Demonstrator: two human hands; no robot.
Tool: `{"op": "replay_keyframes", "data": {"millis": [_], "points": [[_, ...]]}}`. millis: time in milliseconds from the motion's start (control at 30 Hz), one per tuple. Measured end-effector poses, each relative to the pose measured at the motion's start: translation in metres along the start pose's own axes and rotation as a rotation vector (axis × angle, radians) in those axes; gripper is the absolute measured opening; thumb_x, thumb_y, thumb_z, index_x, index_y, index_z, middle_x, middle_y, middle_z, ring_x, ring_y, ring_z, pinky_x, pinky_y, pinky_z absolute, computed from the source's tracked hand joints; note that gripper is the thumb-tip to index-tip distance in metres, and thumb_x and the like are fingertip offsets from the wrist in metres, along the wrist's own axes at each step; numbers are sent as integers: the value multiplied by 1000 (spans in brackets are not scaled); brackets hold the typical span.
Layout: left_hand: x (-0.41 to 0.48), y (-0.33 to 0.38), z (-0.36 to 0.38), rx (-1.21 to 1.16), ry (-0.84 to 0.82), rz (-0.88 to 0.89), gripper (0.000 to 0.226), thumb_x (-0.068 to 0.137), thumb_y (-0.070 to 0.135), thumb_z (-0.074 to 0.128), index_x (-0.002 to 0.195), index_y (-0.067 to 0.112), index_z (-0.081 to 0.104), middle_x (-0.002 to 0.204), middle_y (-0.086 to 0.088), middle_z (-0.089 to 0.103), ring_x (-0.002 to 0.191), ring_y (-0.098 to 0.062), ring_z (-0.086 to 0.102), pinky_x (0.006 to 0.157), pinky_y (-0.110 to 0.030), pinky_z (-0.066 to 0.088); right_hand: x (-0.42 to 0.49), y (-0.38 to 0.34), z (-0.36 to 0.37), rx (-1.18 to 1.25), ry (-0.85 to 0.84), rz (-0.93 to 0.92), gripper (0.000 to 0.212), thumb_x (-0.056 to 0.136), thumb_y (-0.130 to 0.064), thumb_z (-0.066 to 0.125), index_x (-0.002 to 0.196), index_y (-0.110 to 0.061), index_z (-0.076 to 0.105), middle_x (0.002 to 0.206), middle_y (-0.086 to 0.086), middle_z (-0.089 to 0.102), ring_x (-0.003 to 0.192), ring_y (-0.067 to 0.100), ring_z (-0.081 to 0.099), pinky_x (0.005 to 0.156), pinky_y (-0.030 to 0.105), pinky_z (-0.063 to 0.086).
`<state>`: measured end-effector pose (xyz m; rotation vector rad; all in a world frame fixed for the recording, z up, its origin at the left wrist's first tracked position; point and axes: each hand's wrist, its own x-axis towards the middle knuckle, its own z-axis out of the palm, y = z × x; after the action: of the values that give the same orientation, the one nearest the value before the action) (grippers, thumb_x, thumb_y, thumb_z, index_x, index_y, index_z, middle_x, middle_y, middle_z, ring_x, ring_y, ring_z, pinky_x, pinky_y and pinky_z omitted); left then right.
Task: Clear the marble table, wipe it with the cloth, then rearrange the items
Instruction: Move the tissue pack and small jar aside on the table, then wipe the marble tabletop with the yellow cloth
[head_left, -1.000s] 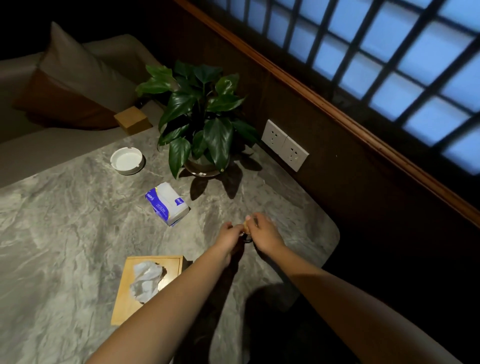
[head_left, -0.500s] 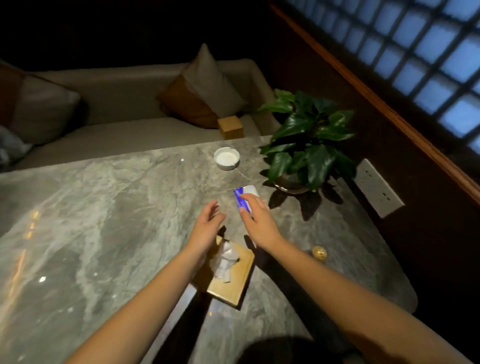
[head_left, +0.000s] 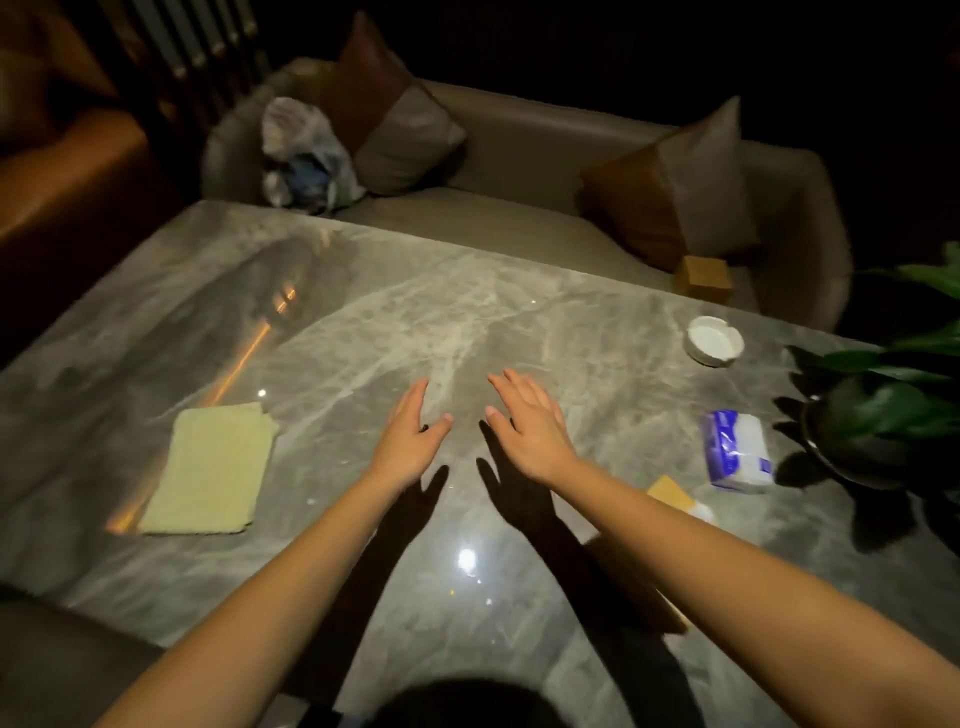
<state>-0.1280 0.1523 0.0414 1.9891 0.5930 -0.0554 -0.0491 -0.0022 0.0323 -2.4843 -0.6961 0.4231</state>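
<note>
Both my forearms reach out over the tabletop (head_left: 363, 332), grey marble, glossy, lamp glare near me. Left hand (head_left: 408, 436) spread flat, palm down, fingers loosely apart, holding nothing. Right hand (head_left: 527, 428) the same, flat and splayed, nothing in it. The two sit side by side, a narrow gap between the thumbs, above the middle of the slab; their shadows fall just under them, so I read them as hovering, but contact I cannot tell. Cloth (head_left: 210, 470), pale yellow, folded flat, lies left of the left hand, apart from it. Right of my right forearm a wooden box (head_left: 670, 493) is partly hidden by the arm, white tissue poking out beside it. Just beyond that, tissue pack (head_left: 737, 452), blue and white, lying on its side. Plant (head_left: 893, 410) in a dark pot at the right edge, near the pack. Ashtray (head_left: 716, 340), white, further back right. Beyond the far edge, a sofa (head_left: 519, 156) with cushions, a small wooden block (head_left: 704, 278) and a crumpled bag (head_left: 301, 156) on it.
</note>
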Motion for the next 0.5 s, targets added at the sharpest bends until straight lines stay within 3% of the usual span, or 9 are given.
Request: {"op": "replay_keyframes", "data": {"millis": [167, 300, 500], "points": [[18, -69, -73, 183, 128, -36, 67, 93, 37, 48, 149, 19, 17, 158, -3, 16, 147, -20, 13, 118, -46, 16, 43, -70, 54, -46, -99, -88, 54, 101, -42, 33, 152, -27, 21, 162, 1, 12, 149, 22, 6, 119, 51, 9], [24, -125, -125, 318, 204, -67, 64, 94, 40, 44, 149, 22, 18, 159, -1, 16, 147, -21, 11, 117, -50, 13, 71, -127, 103, -121, -164, -191, 62, 95, -48, 29, 151, -22, 24, 160, 8, 19, 147, 28, 16, 118, 51, 18], [23, -213, -194, 668, 125, -91, 60, 96, 41, 35, 150, 25, 14, 160, 2, 8, 148, -20, 5, 118, -47, 4, 107, -216, 180, -74, -271, -189, 59, 95, -42, 29, 148, -17, 31, 154, 12, 32, 143, 29, 28, 117, 45, 22]]}}
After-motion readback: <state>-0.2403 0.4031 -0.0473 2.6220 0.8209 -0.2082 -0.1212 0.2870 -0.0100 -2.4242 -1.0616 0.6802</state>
